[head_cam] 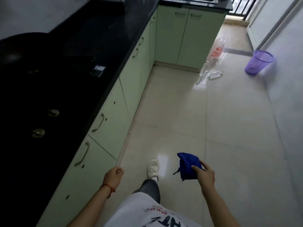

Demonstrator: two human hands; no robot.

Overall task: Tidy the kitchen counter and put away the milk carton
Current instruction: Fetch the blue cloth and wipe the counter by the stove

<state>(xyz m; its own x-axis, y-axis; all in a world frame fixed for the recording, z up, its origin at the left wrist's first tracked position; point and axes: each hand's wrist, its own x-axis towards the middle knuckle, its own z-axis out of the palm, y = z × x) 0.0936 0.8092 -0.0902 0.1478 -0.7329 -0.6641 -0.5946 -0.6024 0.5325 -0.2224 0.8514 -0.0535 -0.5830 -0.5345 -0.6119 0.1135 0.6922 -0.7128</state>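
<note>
My right hand (pixel 205 175) pinches a folded blue cloth (pixel 188 164) low in front of me, above the floor tiles. My left hand (pixel 114 175) hangs beside the cabinet fronts with its fingers loosely curled and nothing in it. The black kitchen counter (pixel 101 38) runs along the left and turns right at the far end. No milk carton shows in this view.
Pale green cabinets (pixel 114 112) with metal handles line the left. A dark wok (pixel 24 51) and stove knobs (pixel 38 132) sit on the counter. Clear plastic bottles and a bag (pixel 213 63) lie on the floor ahead. A purple waste basket (pixel 259 63) stands at the right wall.
</note>
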